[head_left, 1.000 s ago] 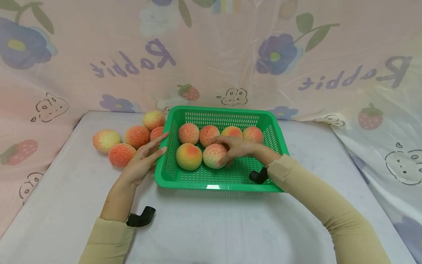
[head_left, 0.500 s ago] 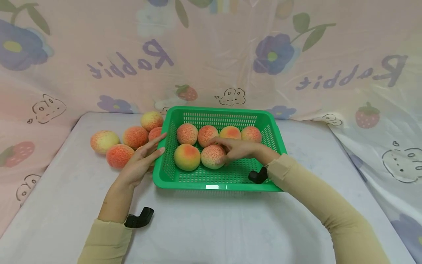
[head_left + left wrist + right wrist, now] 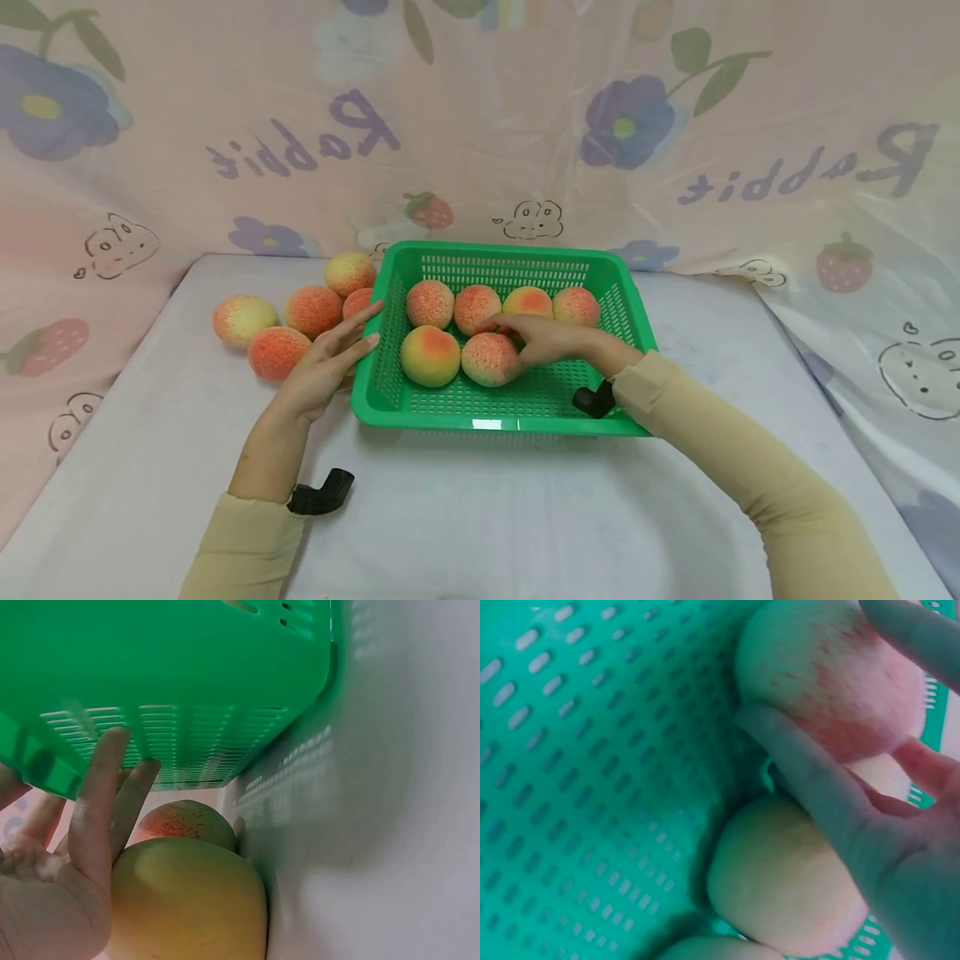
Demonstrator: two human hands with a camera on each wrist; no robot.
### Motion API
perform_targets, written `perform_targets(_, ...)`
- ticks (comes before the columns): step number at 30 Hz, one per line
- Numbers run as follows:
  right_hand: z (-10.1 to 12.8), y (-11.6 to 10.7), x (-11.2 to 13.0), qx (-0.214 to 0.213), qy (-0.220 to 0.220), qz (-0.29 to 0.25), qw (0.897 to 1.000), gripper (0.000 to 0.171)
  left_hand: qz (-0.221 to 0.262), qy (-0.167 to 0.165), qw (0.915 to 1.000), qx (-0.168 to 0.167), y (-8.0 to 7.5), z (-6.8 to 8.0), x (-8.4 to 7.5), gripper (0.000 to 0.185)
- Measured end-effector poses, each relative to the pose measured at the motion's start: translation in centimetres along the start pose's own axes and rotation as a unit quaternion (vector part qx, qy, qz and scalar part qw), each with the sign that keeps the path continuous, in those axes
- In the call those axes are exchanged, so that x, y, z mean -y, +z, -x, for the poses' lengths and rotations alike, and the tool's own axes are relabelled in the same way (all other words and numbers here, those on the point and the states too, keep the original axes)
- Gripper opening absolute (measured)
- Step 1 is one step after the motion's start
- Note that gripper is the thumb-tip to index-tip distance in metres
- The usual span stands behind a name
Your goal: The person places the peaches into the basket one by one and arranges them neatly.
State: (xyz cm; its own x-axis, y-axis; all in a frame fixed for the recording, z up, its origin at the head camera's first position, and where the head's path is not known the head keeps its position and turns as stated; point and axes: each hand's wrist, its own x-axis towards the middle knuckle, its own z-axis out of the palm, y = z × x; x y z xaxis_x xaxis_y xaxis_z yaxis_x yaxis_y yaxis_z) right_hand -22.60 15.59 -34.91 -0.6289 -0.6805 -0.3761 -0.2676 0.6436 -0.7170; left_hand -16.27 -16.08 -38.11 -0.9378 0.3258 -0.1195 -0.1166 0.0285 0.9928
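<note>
six speckled red-and-yellow peaches sit in the green perforated plastic basket point(image 3: 622, 312), four in a back row and two in front. the right hand point(image 3: 551, 340) reaches in over the near right rim, its fingers straight and slightly spread, the fingertips resting against the right side of the front-right speckled peach point(image 3: 490, 359), not wrapped round it. the right wrist view shows what the head view cannot: one long finger point(image 3: 817, 787) lies in the gap between that peach point(image 3: 840, 679) and the pale peach behind it point(image 3: 787, 877), with the slotted basket floor beneath.

the left hand point(image 3: 324, 363) lies outside the basket, palm up-turned on edge, fingers straight and close together, the tips at the basket's left wall. from the head camera it covers a fruit; the left wrist view makes this plain (a big yellow-green peach point(image 3: 187, 900) sits right against the palm, with a redder one point(image 3: 184, 823) behind it, both just beside the basket wall point(image 3: 187, 690)). whether the fingertips actually touch the wall cannot be told.

five more loose peaches point(image 3: 311, 310) cluster on the white table point(image 3: 480, 517) left of the basket. both forearms wear tan sleeves point(image 3: 750, 467).
</note>
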Motion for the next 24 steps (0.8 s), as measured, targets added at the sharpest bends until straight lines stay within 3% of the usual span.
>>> perform_targets(8, 1.6, -1.2, 0.7, -0.020, 0.013, -0.025, 0.999, 0.062, -0.002, 0.001, 1.0000, -0.002, 0.1, -0.1, 0.0, 0.055)
perform_targets(24, 4.9, -2.4, 0.7, -0.050, 0.004, -0.086, 0.995, 0.061, 0.002, -0.011, 0.9999, -0.005, 0.2, 0.2, -0.1, 0.057)
